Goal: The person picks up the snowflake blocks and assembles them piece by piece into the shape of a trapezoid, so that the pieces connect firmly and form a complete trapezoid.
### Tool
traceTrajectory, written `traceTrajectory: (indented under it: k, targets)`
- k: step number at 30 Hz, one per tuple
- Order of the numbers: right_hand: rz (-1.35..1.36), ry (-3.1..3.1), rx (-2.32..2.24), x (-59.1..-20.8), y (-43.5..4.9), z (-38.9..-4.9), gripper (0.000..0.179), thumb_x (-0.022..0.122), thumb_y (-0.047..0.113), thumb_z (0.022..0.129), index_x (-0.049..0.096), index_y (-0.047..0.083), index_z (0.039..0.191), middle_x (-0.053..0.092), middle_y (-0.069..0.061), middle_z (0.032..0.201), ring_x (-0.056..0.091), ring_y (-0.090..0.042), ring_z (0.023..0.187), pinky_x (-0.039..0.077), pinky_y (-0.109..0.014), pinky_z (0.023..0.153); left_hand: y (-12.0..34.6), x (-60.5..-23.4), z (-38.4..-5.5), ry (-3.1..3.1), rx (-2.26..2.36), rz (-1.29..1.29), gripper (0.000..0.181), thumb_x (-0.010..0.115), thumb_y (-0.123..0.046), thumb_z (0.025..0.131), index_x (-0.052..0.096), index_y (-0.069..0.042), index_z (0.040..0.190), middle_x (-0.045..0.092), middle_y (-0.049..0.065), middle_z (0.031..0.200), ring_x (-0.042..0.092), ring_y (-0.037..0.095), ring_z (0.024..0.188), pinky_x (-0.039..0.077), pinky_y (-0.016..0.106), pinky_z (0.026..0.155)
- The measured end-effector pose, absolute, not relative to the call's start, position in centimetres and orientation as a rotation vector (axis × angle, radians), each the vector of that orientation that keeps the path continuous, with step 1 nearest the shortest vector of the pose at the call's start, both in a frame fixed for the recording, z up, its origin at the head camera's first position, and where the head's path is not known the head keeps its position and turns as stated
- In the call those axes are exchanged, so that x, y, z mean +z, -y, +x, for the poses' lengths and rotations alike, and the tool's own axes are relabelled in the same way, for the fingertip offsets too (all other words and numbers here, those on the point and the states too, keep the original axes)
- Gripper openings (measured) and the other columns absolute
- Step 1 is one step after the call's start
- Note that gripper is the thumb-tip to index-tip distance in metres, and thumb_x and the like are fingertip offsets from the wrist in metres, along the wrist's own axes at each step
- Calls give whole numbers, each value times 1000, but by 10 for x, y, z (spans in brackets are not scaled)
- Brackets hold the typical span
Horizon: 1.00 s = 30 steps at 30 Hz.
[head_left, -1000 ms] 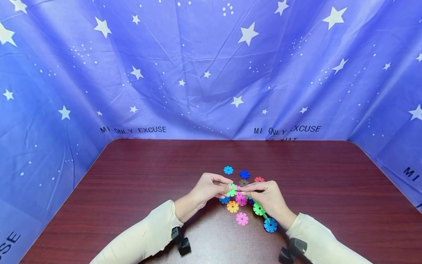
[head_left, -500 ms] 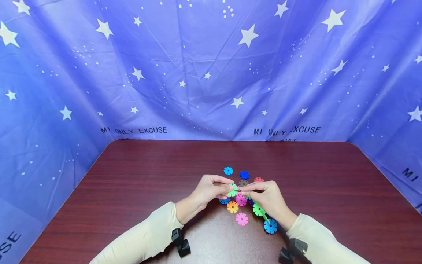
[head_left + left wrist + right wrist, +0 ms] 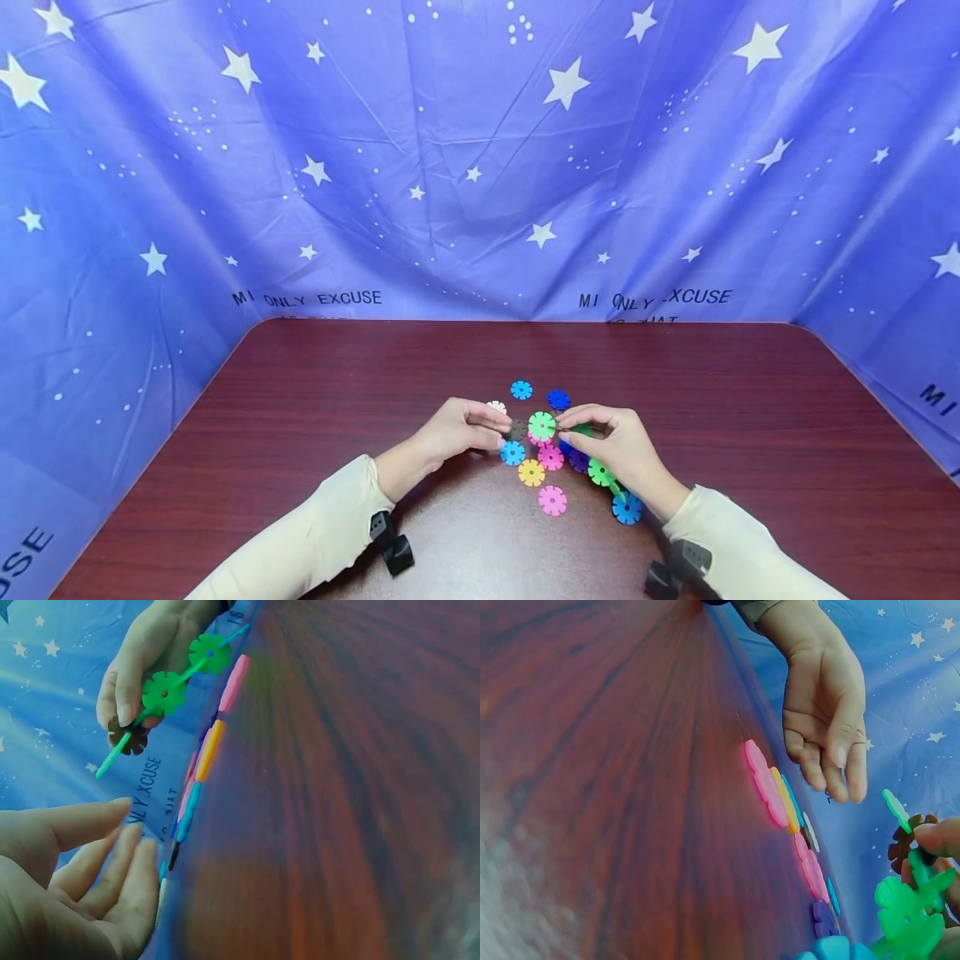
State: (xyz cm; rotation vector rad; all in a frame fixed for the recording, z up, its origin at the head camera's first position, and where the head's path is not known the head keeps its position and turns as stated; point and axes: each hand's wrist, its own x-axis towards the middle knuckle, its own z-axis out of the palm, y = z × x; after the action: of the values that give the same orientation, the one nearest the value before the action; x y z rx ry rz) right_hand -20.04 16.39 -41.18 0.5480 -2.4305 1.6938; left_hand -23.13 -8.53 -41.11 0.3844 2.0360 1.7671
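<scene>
My right hand (image 3: 618, 446) pinches a brown notched plastic disc (image 3: 133, 742) between thumb and fingers. This disc is slotted into a raised chain: a light green disc (image 3: 542, 426) stands at its left end, and green discs (image 3: 163, 693) follow on the other side. A blue disc (image 3: 627, 507) ends the chain at the lower right. My left hand (image 3: 453, 435) holds nothing; its fingers are apart and relaxed, as the left wrist view shows. Just beyond its fingertips, another brown disc (image 3: 517, 430) lies on the table.
Loose discs lie flat around the hands: pink (image 3: 552, 501), orange (image 3: 531, 472), light blue (image 3: 512, 453), dark blue (image 3: 558, 400) and white (image 3: 496, 407). The dark red tabletop (image 3: 337, 375) reaches back to a starry blue cloth (image 3: 480, 125).
My left hand has let go of the light green disc and drawn away to the left. My right hand has shifted slightly right, with the chain, and the light green disc now shows whole.
</scene>
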Motion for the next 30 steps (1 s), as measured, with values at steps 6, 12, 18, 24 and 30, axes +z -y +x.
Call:
traceTrajectory:
  k: [6, 12, 18, 24, 30]
  targets:
    - [515, 2438, 1703, -411, -162, -199, 11, 77, 8, 77, 74, 9, 88, 70, -7, 95, 63, -6, 92, 53, -22, 77, 82, -415, -230, -2126, 1642, 441, 29, 70, 9, 77, 67, 7, 106, 69, 19, 104, 66, 23, 92, 55, 27, 71]
    - [475, 2483, 1683, -412, -162, -200, 11, 77, 11, 77, 74, 10, 88, 71, -3, 91, 63, -7, 86, 54, -22, 73, 82, -421, -230, -2303, 1529, 544, 25, 76, 5, 73, 72, 1, 98, 72, 12, 96, 65, 14, 84, 54, 22, 69]
    - [476, 2501, 1679, -412, -163, -200, 11, 78, 13, 77, 74, 13, 87, 71, -1, 90, 64, -9, 86, 54, -24, 71, 80, -423, -226, -2503, 1424, 612, 22, 81, -2, 69, 75, -5, 90, 72, 5, 83, 63, 7, 74, 50, 18, 67]
    - [468, 2512, 1678, -414, -161, -200, 11, 79, 13, 76, 74, 13, 86, 71, 0, 88, 62, -8, 86, 54, -24, 71, 79, -424, -223, -2571, 1395, 646, 22, 83, -5, 67, 75, -7, 88, 70, 2, 78, 61, 8, 72, 48, 18, 66]
    - [443, 2516, 1699, -414, -159, -199, 12, 79, 12, 76, 74, 10, 87, 71, -3, 89, 62, -8, 85, 54, -23, 69, 78, -423, -223, -2580, 1346, 685, 23, 84, -6, 68, 76, -8, 89, 70, -1, 79, 58, 5, 72, 48, 18, 66]
